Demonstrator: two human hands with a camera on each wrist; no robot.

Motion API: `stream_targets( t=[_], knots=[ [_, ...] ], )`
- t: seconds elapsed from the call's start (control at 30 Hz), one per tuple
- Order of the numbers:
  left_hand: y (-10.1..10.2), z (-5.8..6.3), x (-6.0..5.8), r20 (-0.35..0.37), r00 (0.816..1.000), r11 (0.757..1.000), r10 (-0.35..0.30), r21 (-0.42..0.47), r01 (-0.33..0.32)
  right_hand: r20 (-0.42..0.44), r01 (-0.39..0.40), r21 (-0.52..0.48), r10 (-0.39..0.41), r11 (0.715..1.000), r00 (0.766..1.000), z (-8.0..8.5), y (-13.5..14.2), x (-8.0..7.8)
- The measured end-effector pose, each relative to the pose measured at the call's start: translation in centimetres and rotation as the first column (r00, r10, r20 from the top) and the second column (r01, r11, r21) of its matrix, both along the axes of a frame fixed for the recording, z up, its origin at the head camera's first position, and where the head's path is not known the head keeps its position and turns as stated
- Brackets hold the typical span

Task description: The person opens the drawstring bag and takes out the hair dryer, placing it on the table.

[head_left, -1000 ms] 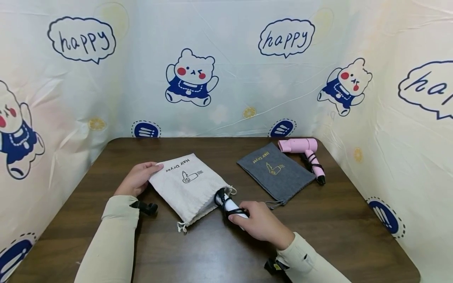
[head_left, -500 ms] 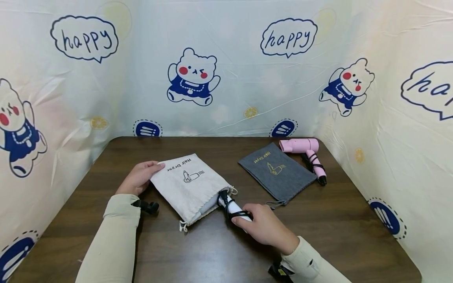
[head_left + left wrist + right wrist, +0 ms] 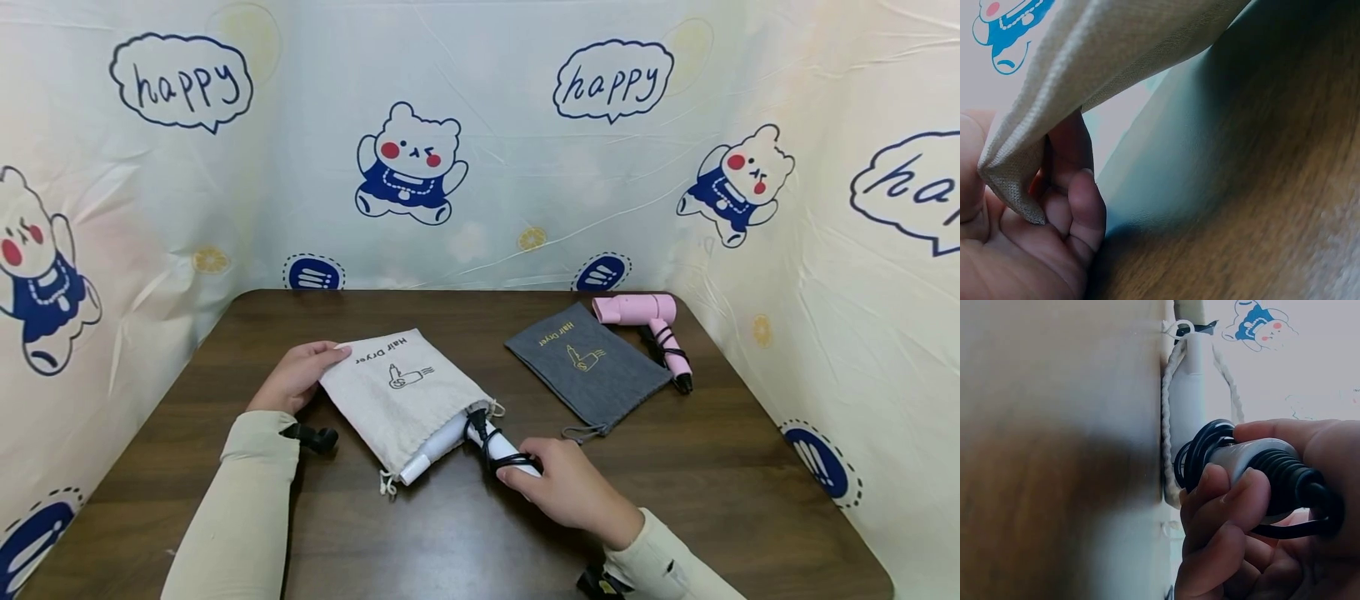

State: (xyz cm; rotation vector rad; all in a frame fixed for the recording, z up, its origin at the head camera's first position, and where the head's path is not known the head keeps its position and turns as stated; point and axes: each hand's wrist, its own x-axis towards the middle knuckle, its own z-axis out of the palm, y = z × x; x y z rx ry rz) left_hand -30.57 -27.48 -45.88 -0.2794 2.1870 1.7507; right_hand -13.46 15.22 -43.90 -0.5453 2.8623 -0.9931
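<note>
A cream drawstring bag [image 3: 405,400] printed "Hair Dryer" lies at the middle left of the table, its mouth toward me. My left hand [image 3: 300,375] pinches its far left corner; the left wrist view shows the cloth corner [image 3: 1019,169] between thumb and curled fingers. Out of the mouth sticks a white hair dryer [image 3: 438,442], part of its barrel and the handle showing, the rest hidden inside. A black cord [image 3: 498,450] is wound round the handle. My right hand [image 3: 570,483] grips the handle's end, fingers curled round it in the right wrist view.
To the right lies a flat grey drawstring bag [image 3: 585,362], also printed "Hair Dryer". Beyond it, a pink hair dryer [image 3: 633,309] with a wrapped cord rests near the table's back right corner. Printed cloth walls [image 3: 495,150] enclose the brown table [image 3: 420,550].
My right hand has drawn back toward the lower right with the white hair dryer, and its barrel now shows at the bag's mouth. The left hand stays on the corner.
</note>
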Motion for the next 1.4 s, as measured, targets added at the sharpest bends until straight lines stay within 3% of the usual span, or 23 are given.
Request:
stream_targets(
  t=[0.37,0.6,0.9,1.4],
  knots=[
    [0.3,0.0,0.1,-0.017,1.000,1.000,0.014,0.003,-0.014,-0.006,0.000,0.010,0.000,1.000,1.000,0.1,0.5,0.6],
    [1.1,2.5,1.6,0.008,1.000,1.000,-0.003,0.024,0.003,-0.005,-0.011,-0.003,0.011,1.000,1.000,-0.1,0.8,0.8],
    [0.3,0.0,0.0,-0.009,1.000,1.000,0.004,0.012,-0.004,0.017,-0.018,-0.022,0.019,1.000,1.000,-0.1,1.3,1.0],
    [0.5,0.2,0.3,-0.024,1.000,1.000,0.000,-0.018,-0.001,0.035,-0.019,-0.015,0.020,1.000,0.999,0.0,1.8,1.3]
  ],
)
